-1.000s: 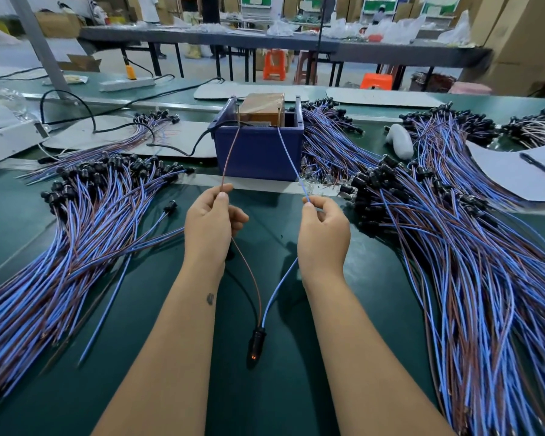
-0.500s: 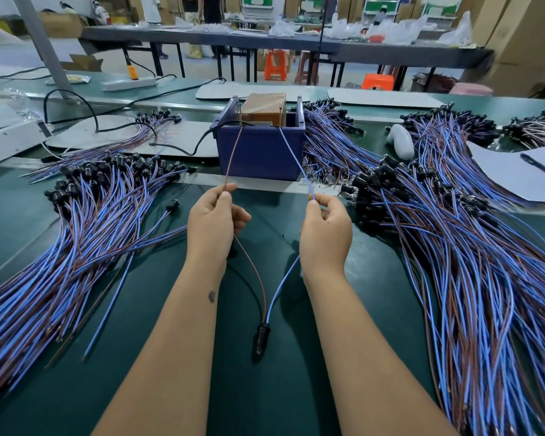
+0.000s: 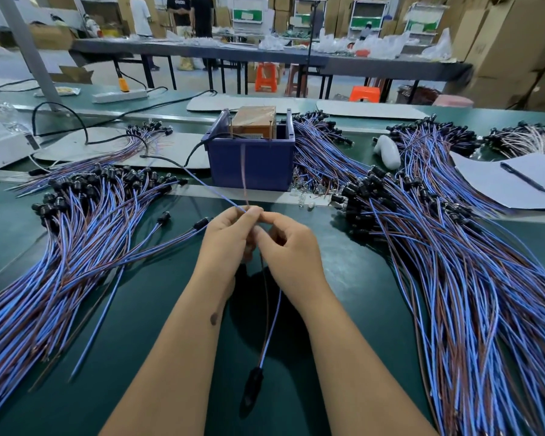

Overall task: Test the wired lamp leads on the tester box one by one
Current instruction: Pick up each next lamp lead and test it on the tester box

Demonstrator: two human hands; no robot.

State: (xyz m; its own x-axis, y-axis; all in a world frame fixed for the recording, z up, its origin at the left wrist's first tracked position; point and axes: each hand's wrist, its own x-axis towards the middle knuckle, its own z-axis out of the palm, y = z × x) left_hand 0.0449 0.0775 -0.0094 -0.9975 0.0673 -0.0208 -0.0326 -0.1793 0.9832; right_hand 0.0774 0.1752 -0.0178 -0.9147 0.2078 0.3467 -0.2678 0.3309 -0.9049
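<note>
The tester box (image 3: pixel 252 162) is a blue bin holding a brown block with two metal posts, at the middle of the green bench. My left hand (image 3: pixel 225 243) and my right hand (image 3: pixel 288 250) meet in front of it, both pinching the wires of one lamp lead (image 3: pixel 269 328). Its blue wire points up and left, its brown wire points up toward the box, blurred. The lead's black lamp holder (image 3: pixel 251 390) hangs low between my forearms. Neither wire end touches the posts.
A big pile of blue and brown leads (image 3: pixel 76 234) lies at the left, a larger pile (image 3: pixel 453 262) at the right. A black cable (image 3: pixel 132 140) runs to the box. Paper with a pen (image 3: pixel 521 177) sits at far right, a white object (image 3: pixel 389 151) behind.
My hands have come together from about shoulder width apart. The two wire ends have left the box's posts and swung down and left. The lamp holder has dropped nearer to me.
</note>
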